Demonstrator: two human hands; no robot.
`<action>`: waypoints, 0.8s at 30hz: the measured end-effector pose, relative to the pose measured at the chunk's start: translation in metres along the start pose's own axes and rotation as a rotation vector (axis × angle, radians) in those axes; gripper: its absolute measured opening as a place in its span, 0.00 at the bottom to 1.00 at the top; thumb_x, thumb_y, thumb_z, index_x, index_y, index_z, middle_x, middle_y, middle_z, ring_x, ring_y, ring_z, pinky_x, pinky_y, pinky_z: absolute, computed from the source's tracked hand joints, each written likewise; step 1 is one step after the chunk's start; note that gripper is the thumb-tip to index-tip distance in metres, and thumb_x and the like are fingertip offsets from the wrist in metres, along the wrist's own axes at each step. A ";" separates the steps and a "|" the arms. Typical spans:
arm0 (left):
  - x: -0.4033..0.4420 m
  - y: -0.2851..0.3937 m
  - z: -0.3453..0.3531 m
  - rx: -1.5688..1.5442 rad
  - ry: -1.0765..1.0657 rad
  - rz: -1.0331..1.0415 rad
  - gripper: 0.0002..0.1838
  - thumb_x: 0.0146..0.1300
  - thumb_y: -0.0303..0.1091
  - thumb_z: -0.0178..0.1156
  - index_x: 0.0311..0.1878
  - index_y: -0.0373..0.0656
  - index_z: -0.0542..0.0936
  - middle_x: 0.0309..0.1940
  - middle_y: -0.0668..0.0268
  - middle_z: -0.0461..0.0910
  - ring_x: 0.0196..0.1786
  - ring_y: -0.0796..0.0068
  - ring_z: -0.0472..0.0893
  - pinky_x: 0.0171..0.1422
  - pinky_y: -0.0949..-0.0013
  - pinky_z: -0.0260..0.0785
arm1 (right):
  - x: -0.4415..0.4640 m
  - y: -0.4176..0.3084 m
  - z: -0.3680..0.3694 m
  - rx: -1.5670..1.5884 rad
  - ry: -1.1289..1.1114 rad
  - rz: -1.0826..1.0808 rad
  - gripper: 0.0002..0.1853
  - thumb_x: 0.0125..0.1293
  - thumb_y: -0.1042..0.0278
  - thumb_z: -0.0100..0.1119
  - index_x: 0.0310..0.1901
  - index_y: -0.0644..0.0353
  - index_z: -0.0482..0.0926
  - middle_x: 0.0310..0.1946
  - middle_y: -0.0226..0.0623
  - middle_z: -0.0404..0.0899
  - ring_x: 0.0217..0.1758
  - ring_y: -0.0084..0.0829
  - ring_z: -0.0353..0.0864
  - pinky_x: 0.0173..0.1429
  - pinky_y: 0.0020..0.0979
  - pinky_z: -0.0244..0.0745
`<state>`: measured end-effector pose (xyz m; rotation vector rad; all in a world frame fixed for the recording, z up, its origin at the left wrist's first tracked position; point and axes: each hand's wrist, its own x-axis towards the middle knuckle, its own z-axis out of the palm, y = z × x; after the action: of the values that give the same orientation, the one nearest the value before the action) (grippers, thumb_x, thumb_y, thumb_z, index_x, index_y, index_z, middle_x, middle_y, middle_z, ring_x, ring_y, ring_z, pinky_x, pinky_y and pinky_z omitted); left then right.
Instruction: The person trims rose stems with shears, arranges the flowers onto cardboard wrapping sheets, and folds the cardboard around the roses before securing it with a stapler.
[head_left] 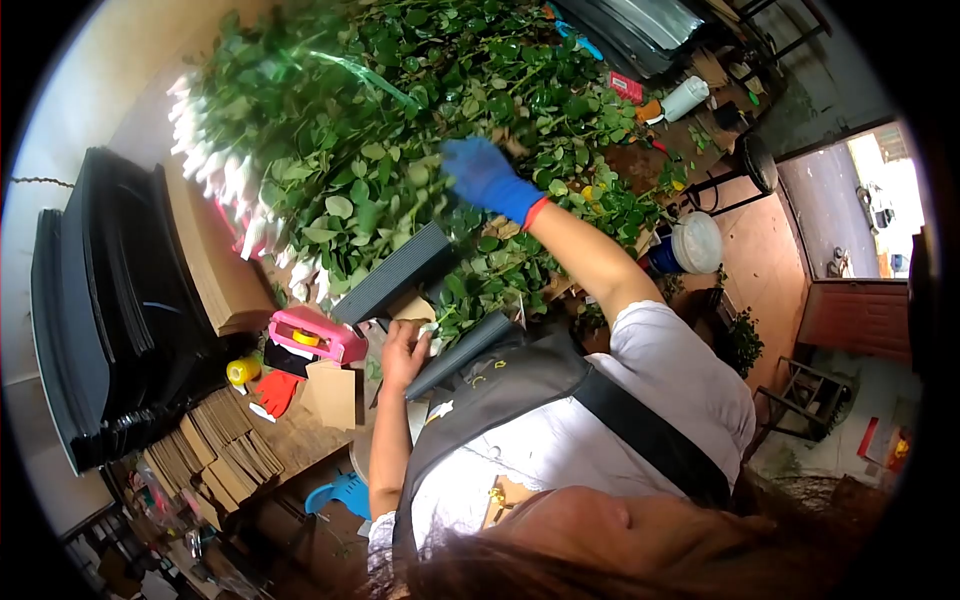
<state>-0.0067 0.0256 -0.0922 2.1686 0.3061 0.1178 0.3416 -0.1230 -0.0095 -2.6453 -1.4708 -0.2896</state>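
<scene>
My left hand (402,352), bare, is between two dark grey ridged blocks (398,272), its fingers bent around something small and pale that I cannot make out. A blue glove with a red cuff covers my right hand (485,178), which reaches over the large heap of leafy green stems (385,140). Motion smears its fingers, so what they hold, if anything, is hidden. White-wrapped flower heads (215,165) line the heap's left side. Just left of my left hand lies a pink tape dispenser (325,335) with a yellow roll.
Dark panels (130,300) stand at the left, above stacked cardboard pieces (215,450). A red glove (277,393) and a yellow tape roll (241,371) lie on the table. A white bucket (697,243) and stool (757,165) stand at the right.
</scene>
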 end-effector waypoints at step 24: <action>0.004 -0.017 0.011 -0.246 0.122 0.017 0.27 0.54 0.28 0.77 0.58 0.45 0.82 0.55 0.60 0.79 0.55 0.67 0.81 0.57 0.68 0.77 | -0.119 0.028 -0.018 -0.301 -0.998 -0.147 0.13 0.66 0.72 0.59 0.51 0.46 0.83 0.43 0.36 0.83 0.51 0.39 0.86 0.43 0.41 0.82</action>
<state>-0.0039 0.0268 -0.1126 1.9242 0.3254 0.2828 0.3017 -0.2400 -0.0175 -3.0771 -1.9537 1.0333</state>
